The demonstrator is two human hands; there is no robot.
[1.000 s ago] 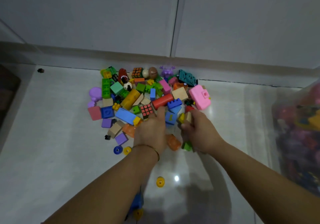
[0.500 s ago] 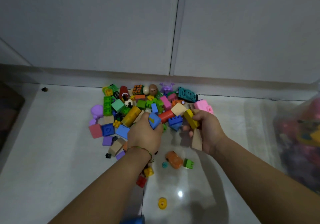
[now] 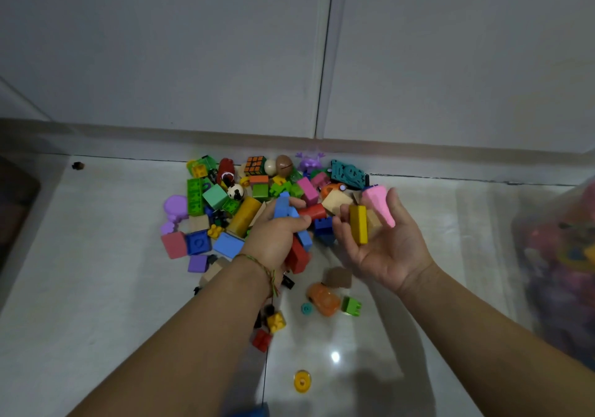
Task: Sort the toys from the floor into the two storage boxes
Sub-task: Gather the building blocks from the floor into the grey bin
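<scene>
A heap of colourful toy blocks [image 3: 244, 210] lies on the white floor against the wall. My left hand [image 3: 277, 239] is raised over the heap's near edge and grips a handful of blocks: a blue brick [image 3: 282, 205] sticks out on top, a red block [image 3: 297, 255] and another blue one show below. My right hand [image 3: 380, 242] is turned palm up beside it and holds a yellow block [image 3: 358, 223], a tan wooden piece [image 3: 373, 223] and a pink toy [image 3: 380, 204]. A clear storage box [image 3: 560, 255] full of toys stands at the right edge.
Loose pieces lie near me: an orange car [image 3: 323, 299], a green brick [image 3: 351, 306], a brown block [image 3: 338, 277], a yellow brick [image 3: 276, 321], a small red brick [image 3: 262, 340], a yellow wheel [image 3: 302, 381]. White cabinet doors rise behind the heap.
Both hands have lifted off the heap with blocks. My right hand turned palm up and now also holds the pink toy. A brown block dropped to the floor.
</scene>
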